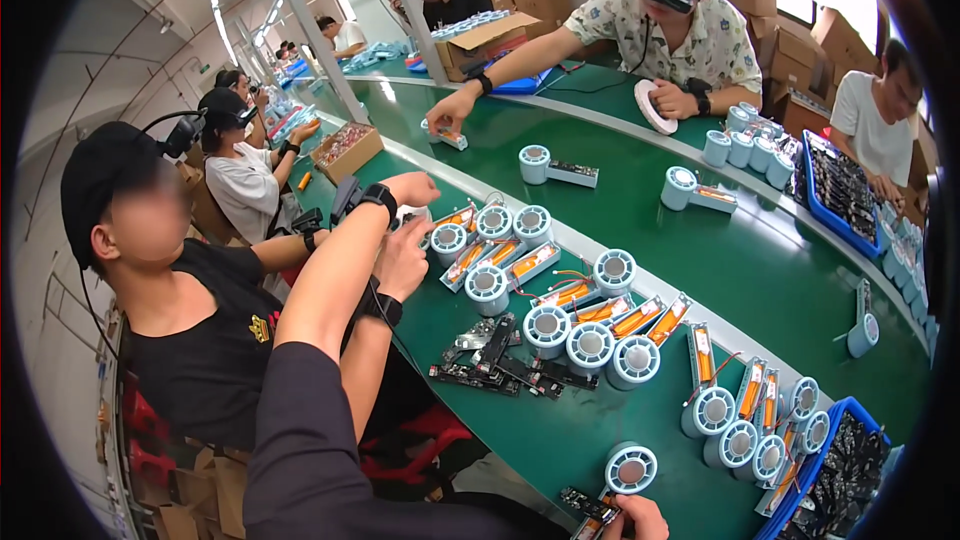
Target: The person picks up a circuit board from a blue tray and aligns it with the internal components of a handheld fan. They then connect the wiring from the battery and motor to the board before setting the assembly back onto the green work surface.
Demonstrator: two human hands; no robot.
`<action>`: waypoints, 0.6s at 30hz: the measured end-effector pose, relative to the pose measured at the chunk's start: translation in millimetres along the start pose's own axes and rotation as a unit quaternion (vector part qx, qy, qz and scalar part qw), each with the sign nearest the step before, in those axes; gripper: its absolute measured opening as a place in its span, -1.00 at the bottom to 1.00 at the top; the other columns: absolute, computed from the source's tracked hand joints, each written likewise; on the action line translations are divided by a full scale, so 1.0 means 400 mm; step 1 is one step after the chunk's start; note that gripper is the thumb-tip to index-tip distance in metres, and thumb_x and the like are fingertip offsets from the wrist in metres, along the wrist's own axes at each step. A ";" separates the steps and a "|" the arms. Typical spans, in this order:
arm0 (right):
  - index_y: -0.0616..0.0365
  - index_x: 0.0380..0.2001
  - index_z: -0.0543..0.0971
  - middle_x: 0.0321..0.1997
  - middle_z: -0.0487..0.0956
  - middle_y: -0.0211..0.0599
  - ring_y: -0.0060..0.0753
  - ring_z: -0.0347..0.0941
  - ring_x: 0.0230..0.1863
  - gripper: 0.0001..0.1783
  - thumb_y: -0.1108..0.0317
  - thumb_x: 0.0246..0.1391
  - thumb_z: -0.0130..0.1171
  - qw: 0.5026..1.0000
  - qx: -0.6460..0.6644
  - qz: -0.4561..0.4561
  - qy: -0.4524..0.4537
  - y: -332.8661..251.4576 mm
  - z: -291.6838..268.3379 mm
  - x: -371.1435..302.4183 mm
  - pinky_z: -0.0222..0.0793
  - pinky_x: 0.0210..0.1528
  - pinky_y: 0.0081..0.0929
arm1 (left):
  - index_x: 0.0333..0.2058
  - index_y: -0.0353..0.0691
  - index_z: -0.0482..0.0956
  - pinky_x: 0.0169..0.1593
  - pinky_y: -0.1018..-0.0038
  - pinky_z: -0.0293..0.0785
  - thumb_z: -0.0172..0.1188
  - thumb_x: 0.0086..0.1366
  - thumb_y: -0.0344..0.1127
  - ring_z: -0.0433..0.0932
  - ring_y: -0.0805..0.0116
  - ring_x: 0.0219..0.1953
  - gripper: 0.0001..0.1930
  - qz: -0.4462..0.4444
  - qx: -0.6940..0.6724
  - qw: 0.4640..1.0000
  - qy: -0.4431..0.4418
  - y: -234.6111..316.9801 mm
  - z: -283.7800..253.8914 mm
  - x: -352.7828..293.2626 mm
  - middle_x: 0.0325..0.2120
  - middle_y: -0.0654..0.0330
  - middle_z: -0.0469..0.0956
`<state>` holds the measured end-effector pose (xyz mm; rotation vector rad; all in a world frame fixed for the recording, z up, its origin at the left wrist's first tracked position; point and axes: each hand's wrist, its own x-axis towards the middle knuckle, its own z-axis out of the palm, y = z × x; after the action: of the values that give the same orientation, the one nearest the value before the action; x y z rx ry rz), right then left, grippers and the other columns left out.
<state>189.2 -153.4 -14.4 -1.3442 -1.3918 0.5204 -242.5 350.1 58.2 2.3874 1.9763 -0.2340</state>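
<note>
My left arm stretches far across to the left, its hand (pixel 412 190) over the green bench close to a co-worker's hand (pixel 402 258); its fingers are partly hidden and I cannot tell what they hold. At the lower edge, my right hand (pixel 640 518) grips the handle of a light blue handheld fan (pixel 630 468), its round grille facing up. A black circuit board (pixel 590 505) lies at that handle. Ahead of my hands stand several similar fans (pixel 590 345) with open handles showing orange batteries (pixel 635 317) and red wires. Loose black circuit boards (pixel 495 355) lie piled beside them.
A blue bin (pixel 850 480) of black parts stands at the right. Beyond a metal rail runs a green conveyor (pixel 640 230) with spaced-out fans. Across it a person (pixel 670 30) reaches over the belt. Close on my left sits a co-worker (pixel 190 300) in black.
</note>
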 end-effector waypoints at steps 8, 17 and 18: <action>0.30 -0.23 0.65 -0.29 0.68 -0.04 -0.09 0.65 -0.30 -0.78 0.72 0.08 0.14 1.000 -0.006 0.021 -0.006 -0.008 -0.016 -0.006 0.55 -0.18 -0.34 | -0.19 -0.32 0.73 -0.22 0.29 0.66 0.17 0.27 -0.06 0.73 0.19 -0.31 -0.59 -0.214 0.013 0.974 -0.076 -0.275 -0.136 0.005 -0.29 0.08 0.75; 0.31 -0.22 0.65 -0.29 0.68 -0.04 -0.08 0.65 -0.28 -0.79 0.71 0.08 0.15 1.000 -0.011 0.014 -0.003 0.001 -0.005 0.000 0.55 -0.15 -0.33 | -0.27 -0.35 0.72 -0.29 0.27 0.66 0.21 0.23 -0.09 0.72 0.20 -0.42 -0.62 -0.136 -0.001 0.989 -0.061 -0.086 -0.191 0.022 -0.35 0.05 0.73; 0.31 -0.22 0.65 -0.29 0.68 -0.04 -0.08 0.65 -0.28 -0.79 0.71 0.08 0.15 1.000 -0.010 0.011 -0.002 0.001 -0.001 0.001 0.55 -0.15 -0.33 | -0.26 -0.35 0.72 -0.24 0.23 0.66 0.20 0.24 -0.06 0.73 0.16 -0.37 -0.60 -0.103 0.018 0.993 -0.050 -0.048 -0.183 0.014 -0.33 0.01 0.73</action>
<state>189.9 -153.2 -14.3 -1.3763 -1.3906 0.5258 -253.4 368.1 131.0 2.1440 2.1883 -0.3908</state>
